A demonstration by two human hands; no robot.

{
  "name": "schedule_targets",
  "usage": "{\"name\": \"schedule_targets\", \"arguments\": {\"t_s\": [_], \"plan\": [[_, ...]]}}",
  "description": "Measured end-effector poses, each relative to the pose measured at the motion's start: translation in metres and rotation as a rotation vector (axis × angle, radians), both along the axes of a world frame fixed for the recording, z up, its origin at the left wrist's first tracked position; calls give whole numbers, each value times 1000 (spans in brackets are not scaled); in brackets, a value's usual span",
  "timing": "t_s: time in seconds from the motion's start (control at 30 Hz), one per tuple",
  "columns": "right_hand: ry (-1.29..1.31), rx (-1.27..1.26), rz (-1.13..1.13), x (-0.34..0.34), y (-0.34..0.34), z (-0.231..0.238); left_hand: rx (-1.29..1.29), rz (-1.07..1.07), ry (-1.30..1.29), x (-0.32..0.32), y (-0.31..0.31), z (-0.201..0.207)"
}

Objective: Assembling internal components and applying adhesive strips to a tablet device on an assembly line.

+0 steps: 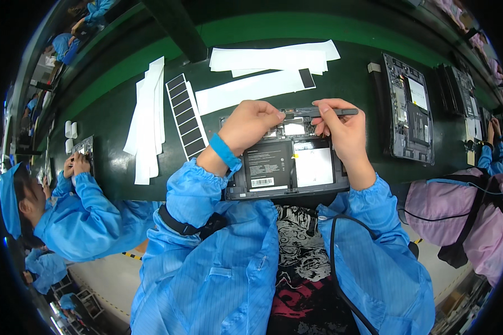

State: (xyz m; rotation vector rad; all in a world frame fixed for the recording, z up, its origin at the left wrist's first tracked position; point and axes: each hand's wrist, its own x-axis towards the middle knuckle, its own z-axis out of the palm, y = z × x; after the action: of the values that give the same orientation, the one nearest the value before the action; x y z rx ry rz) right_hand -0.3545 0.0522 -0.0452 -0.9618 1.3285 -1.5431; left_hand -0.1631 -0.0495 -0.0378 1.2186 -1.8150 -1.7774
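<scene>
An opened tablet (288,188) lies in front of me with its inside facing up, showing a black battery (269,166) and a white-labelled part (313,166). My right hand (343,131) grips dark tweezers (347,112) level over the tablet's far edge, their tip pointing left. My left hand (250,125), with a blue band (224,152) at its wrist, is closed, thumb and fingertips pinched together at the tweezers' tip. A small dark piece seems to sit there, too small to name. The left hand covers the tablet's far left corner.
A strip of black rectangular stickers (185,117) and white paper strips (150,120) lie to the left. More white strips (274,57) lie beyond the tablet. Another opened tablet (411,109) stands on a stack at right. Co-workers sit on both sides, one in a blue sleeve (103,209) at left.
</scene>
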Motion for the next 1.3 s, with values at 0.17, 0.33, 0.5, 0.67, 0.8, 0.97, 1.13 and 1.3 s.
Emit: {"name": "schedule_targets", "arguments": {"t_s": [0.17,0.33,0.5,0.67,0.8,0.97,1.13,1.3], "plan": [[61,3,-30,3,-2,-9,-307,-30,-243,-12,3,8],[134,15,-27,4,-5,-14,-433,14,-369,-18,5,-2],[171,12,-23,4,-6,-18,-447,38,-405,-20,6,-1],[158,19,-24,4,-6,-17,-454,49,-407,-21,7,-1],[182,27,-18,3,-6,-18,-484,36,-424,-21,6,-3],[188,27,-24,3,-5,-18,-485,40,-429,-21,6,-3],[161,15,-11,1,-6,-21,-450,41,-463,-25,7,2],[176,23,-6,0,-7,-19,-482,63,-474,-26,5,-2]]}}
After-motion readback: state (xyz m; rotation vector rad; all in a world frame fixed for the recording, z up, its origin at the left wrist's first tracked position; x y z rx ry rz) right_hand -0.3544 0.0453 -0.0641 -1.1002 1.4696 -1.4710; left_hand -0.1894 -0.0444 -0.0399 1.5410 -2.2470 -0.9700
